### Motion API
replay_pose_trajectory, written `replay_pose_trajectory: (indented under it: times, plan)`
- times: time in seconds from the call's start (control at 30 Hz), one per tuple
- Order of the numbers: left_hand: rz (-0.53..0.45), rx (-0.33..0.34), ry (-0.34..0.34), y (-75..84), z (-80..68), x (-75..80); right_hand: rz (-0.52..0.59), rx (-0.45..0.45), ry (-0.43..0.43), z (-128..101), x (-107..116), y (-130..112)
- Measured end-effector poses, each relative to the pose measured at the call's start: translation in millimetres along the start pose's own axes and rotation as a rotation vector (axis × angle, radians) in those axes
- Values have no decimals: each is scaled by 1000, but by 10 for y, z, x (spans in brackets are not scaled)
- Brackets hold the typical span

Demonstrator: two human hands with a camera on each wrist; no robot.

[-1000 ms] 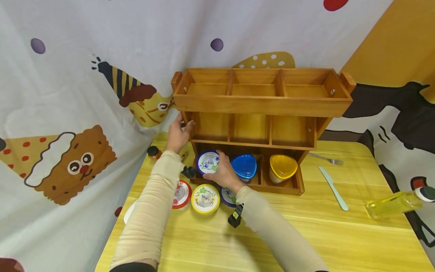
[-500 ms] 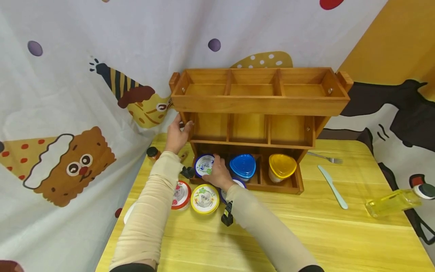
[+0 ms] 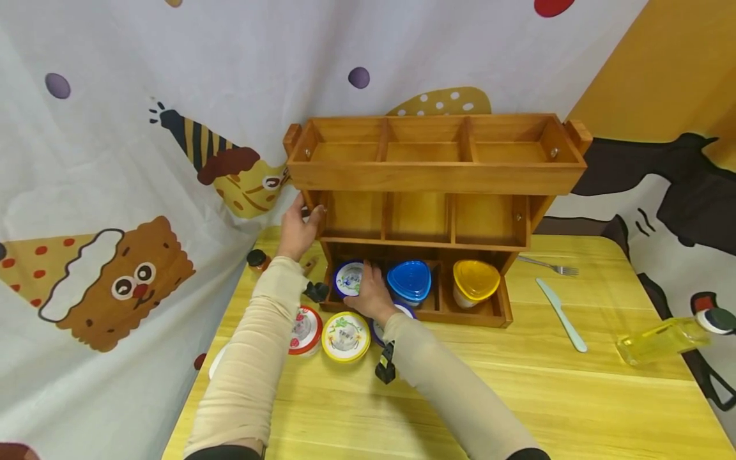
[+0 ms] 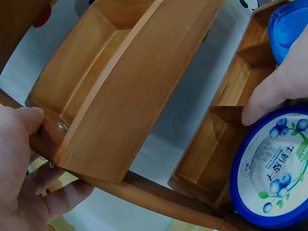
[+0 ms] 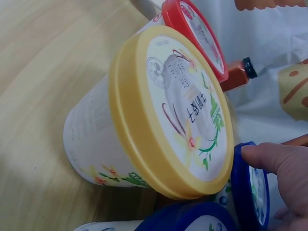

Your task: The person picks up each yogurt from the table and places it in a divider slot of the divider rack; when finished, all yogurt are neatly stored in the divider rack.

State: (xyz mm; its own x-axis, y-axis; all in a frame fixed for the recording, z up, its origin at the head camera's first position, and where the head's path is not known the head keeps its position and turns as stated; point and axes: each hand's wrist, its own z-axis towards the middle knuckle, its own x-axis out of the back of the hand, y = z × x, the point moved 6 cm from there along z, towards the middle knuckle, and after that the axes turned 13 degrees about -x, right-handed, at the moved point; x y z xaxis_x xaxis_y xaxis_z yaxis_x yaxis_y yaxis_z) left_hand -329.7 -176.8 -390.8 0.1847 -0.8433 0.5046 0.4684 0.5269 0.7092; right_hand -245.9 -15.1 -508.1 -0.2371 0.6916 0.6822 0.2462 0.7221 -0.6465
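My left hand (image 3: 298,230) grips the left side of a wooden three-tier rack (image 3: 437,179), thumb and fingers on either side of the edge. In the left wrist view the thumb (image 4: 30,118) lies by the middle tray's corner. My right hand (image 3: 372,297) holds an ice-cream-style tub with a blue lid (image 3: 347,279) by its rim, at the left compartment of the bottom tier. In the right wrist view the thumb (image 5: 263,156) presses that lid's edge. Blueberries are printed on the lid. Beside it in the tier sit a blue-lidded container (image 3: 410,280) and a yellow-lidded one (image 3: 476,281).
In front of the rack stand a red-lidded tub (image 3: 305,329), a yellow-lidded tub (image 3: 346,337) and another blue-lidded tub (image 3: 402,309), partly hidden. A small black-capped jar (image 3: 257,259) is at left. To the right lie a fork (image 3: 552,266), a knife (image 3: 562,314) and an oil bottle (image 3: 661,340).
My right hand has shifted a little left with the blue-lidded tub, which sits slightly lower at the bottom tier's left compartment. My left hand keeps its grip on the rack.
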Motion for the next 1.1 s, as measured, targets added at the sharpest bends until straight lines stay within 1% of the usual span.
replay_pose_trajectory:
  times: [0.2, 0.3, 0.37, 0.5, 0.63, 0.7, 0.9, 1.1]
  plan:
    - [9, 9, -4, -26, -8, -4, -31, 69, 38, -76, 55, -50]
    - [12, 7, -3, -32, -13, -2, -41, 126, 51, -158, 120, -96]
    - [7, 5, 0, -26, -15, 0, -28, 160, 46, -233, 188, -124]
    - [-1, 6, -1, -5, -15, 6, 38, 223, 40, -415, 374, -140]
    - [-3, 13, -9, 7, -11, 8, 127, 273, 41, -590, 569, -103]
    - [-2, 14, -11, 11, -10, 9, 167, 288, 26, -663, 654, -68]
    - [5, 15, -11, 4, -6, 8, 279, 362, -13, -836, 864, 69]
    - [2, 5, -2, 2, -2, 10, 348, 420, 10, -997, 1006, 270]
